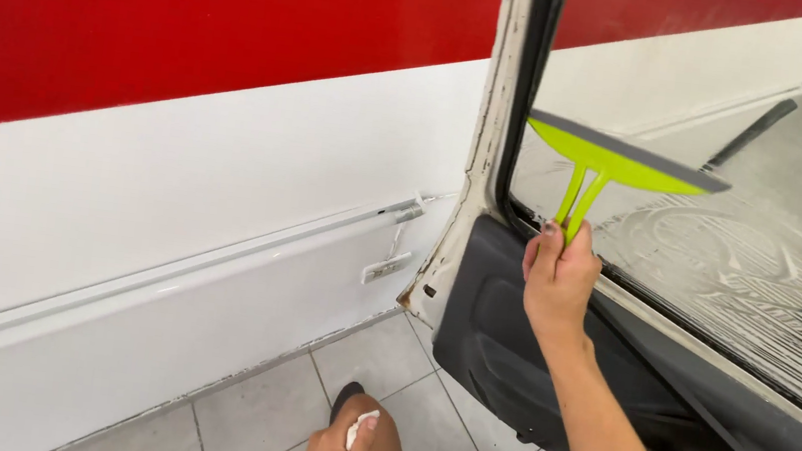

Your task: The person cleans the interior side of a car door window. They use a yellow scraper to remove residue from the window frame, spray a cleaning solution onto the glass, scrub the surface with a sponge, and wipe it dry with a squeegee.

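Right now the right hand [559,279] is clamped on the handle of the lime-green squeegee [619,166], blade tilted vs the soapy car door window [719,262] near its lower left corner. Left hand [335,450] is down low w/ fingers closed round a small white cloth [360,428]. Risk — tilted blade could skip & leave streaks, or suds may drip onto the door panel [490,326].
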